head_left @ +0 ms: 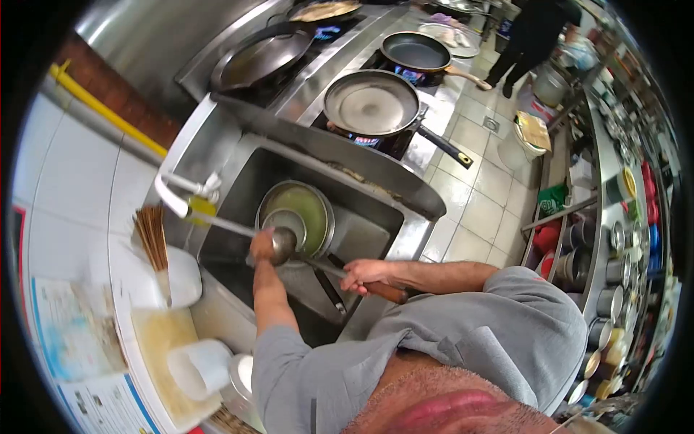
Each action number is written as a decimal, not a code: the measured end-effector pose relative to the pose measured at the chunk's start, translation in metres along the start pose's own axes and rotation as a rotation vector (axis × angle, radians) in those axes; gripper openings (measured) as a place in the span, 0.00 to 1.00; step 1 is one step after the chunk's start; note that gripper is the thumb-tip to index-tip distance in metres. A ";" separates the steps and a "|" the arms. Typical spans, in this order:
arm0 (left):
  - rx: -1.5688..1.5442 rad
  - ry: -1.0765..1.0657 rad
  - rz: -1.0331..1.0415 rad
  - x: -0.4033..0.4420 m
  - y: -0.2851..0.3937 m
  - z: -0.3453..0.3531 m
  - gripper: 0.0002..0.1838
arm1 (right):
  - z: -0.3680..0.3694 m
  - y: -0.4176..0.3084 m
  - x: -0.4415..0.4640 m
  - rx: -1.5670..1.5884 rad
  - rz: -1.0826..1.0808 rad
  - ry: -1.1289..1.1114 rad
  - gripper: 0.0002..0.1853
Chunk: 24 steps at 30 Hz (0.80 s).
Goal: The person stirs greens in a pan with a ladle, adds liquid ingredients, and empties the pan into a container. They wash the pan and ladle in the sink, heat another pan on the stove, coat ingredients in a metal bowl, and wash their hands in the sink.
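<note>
My right hand [367,278] is closed around the handle of a metal ladle with a wooden grip end, held low over the sink [394,228]. The round bowl of the ladle [283,246] is at my left hand [263,246], whose fingers curl against it and are partly hidden. Close above that hand, a faucet spout [233,226] reaches across the sink. Below the ladle, a metal bowl [329,210] holds greenish liquid and a smaller round vessel [289,220]. A dark-handled utensil [331,293] lies in the basin.
Lit burners beyond the sink carry a steel pan [372,103], a dark pan [416,52] and a wok [264,61]. A bundled stick brush [152,239] and a white pitcher [201,369] are at left. Another person [531,36] stands in the aisle; shelves [600,217] line the right.
</note>
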<state>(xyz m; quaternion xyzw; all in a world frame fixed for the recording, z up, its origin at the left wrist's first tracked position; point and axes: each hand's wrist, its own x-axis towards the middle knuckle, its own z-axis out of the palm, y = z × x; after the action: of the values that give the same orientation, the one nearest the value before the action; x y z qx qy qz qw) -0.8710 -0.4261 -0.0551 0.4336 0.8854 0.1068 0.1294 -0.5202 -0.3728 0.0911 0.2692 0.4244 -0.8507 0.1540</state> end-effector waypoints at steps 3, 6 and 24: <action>-0.102 0.073 -0.090 -0.005 -0.014 0.009 0.20 | -0.004 0.006 0.009 0.033 -0.025 -0.042 0.07; -0.082 0.157 -0.219 -0.021 -0.015 0.017 0.18 | -0.002 0.005 0.014 0.011 0.052 0.016 0.07; -0.313 0.201 0.079 0.013 -0.019 0.031 0.18 | -0.004 0.001 0.027 -0.338 -0.061 0.081 0.05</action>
<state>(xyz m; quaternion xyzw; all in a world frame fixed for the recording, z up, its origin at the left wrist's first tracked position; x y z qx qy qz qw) -0.8832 -0.4249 -0.0920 0.4298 0.8486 0.2911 0.1021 -0.5404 -0.3709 0.0723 0.2604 0.5753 -0.7599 0.1543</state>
